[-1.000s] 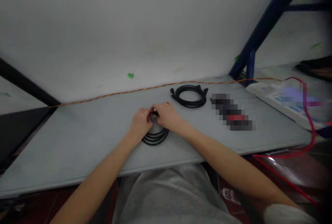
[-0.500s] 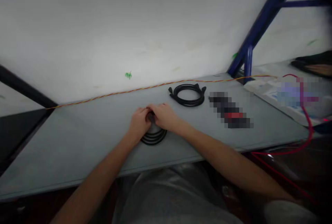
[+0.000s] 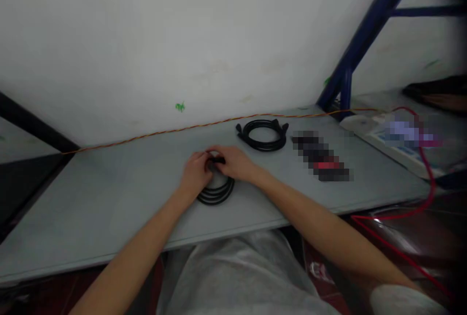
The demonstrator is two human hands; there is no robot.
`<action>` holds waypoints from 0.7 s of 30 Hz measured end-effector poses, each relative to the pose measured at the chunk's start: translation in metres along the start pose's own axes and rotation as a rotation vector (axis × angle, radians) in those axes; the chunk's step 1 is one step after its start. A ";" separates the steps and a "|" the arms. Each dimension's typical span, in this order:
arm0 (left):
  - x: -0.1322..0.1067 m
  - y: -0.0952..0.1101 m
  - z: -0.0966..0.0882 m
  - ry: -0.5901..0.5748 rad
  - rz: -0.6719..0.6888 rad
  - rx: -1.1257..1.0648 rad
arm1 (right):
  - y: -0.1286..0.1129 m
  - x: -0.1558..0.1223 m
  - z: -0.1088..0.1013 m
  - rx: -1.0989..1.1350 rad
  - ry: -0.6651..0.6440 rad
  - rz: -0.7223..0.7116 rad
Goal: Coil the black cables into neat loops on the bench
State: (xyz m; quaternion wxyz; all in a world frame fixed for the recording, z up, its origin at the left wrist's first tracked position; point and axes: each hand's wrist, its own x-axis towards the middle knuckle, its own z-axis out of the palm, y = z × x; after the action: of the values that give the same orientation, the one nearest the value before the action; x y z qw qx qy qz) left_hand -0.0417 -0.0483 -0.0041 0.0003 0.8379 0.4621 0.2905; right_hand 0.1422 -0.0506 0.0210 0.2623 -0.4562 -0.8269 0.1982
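Observation:
A coiled black cable lies on the grey tabletop in front of me. My left hand is closed round the left and upper part of the coil. From the other side my right hand grips the top of the same coil, its fingers close to those of my left. Between the hands a dark connector end shows. The fingertips are partly hidden behind the hands. Behind and to the right rests a second coiled black cable with its plugs showing, untouched.
Right of the coils lies a blurred-out dark and red item. A white device with a red cable stands at the right. A twisted red-yellow wire runs along the wall. Blue metal posts rise at the right.
My right hand has shifted slightly and its fingers have opened a little, so the dark connector between the hands shows more. The coils stay in place.

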 end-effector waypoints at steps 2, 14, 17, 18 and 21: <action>0.000 0.000 0.000 -0.003 -0.002 -0.007 | 0.001 0.002 0.003 0.010 0.022 -0.003; 0.001 -0.002 -0.001 -0.014 -0.018 -0.100 | -0.002 -0.002 0.003 -0.086 0.031 -0.001; 0.003 -0.006 -0.002 -0.049 -0.016 -0.156 | 0.000 -0.004 -0.001 -0.076 0.024 0.049; 0.005 -0.007 -0.002 -0.068 -0.008 -0.169 | 0.001 -0.004 -0.002 -0.062 0.019 0.056; 0.008 -0.010 -0.008 -0.132 0.052 -0.136 | 0.004 -0.005 -0.005 -0.037 0.003 0.084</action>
State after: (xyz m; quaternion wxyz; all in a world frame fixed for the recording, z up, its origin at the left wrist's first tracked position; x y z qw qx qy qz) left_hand -0.0499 -0.0387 0.0042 0.0804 0.8649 0.4184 0.2652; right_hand 0.1501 -0.0522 0.0220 0.2467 -0.4958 -0.8099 0.1932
